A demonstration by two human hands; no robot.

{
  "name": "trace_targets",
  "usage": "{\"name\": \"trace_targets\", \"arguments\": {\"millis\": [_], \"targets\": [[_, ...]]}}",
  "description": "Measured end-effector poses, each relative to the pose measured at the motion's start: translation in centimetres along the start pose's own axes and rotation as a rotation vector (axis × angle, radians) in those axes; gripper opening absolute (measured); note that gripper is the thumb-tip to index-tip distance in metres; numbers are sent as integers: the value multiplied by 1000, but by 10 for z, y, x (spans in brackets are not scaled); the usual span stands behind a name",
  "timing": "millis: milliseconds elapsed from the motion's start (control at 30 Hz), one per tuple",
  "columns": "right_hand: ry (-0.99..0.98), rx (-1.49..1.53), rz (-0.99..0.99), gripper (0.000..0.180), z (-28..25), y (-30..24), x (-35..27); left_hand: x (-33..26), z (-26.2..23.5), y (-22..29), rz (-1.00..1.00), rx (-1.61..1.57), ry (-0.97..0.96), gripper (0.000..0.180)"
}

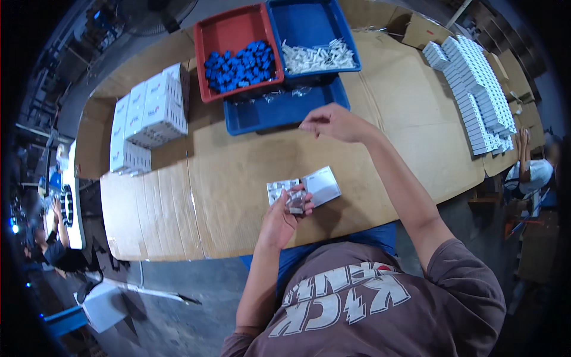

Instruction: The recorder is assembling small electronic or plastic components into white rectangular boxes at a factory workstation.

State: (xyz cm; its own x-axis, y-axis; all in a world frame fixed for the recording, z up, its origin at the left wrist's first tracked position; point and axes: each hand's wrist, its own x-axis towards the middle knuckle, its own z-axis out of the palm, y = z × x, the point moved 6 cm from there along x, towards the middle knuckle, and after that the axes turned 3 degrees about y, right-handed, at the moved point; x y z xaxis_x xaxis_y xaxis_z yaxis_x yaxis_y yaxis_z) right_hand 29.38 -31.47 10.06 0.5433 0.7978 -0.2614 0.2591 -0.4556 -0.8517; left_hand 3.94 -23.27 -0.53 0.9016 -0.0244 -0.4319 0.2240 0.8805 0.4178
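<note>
My left hand (284, 217) is closed around a small clear plastic packet (295, 203), palm partly up, low over the cardboard-covered table. Under and beside it lie a white printed piece (277, 188) and a white square flap (323, 185), which look like parts of one opened flat box; my fingers hide where they meet. My right hand (338, 122) hangs over the table, just off the right front corner of the lower blue tray (262, 116). Its fingers are curled together, and whatever they may hold is too small to make out.
A red tray (232, 27) of blue pieces and a blue tray (309, 24) of white pieces stand at the back. White boxes (148, 110) are stacked at left, rows of small white boxes (476, 95) at right. Other people (532, 172) sit at both sides.
</note>
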Motion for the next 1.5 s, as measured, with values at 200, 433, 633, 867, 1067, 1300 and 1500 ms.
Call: {"name": "trace_targets", "arguments": {"millis": [200,433,633,867,1067,1300,1500], "targets": [[865,-355,-68,20,-136,52,31,-6,15,-1,-5,13,-44,52],[999,-550,70,31,-202,89,45,-10,12,-7,-21,9,-43,52],[934,-743,10,31,-204,85,59,-13,17,-7,-16,49,-25,54],[930,-705,-93,24,-211,94,64,-8,12,-8,-23,17,-45,54],[972,-549,-206,21,-217,66,36,-7,15,-5,-50,-45,-64,54],[955,749,-464,20,-177,-28,-56,-3,13,-9,-82,36,-39,51],[858,864,-564,18,-149,-58,-89,5,26,-12,-99,97,-46,52]]}}
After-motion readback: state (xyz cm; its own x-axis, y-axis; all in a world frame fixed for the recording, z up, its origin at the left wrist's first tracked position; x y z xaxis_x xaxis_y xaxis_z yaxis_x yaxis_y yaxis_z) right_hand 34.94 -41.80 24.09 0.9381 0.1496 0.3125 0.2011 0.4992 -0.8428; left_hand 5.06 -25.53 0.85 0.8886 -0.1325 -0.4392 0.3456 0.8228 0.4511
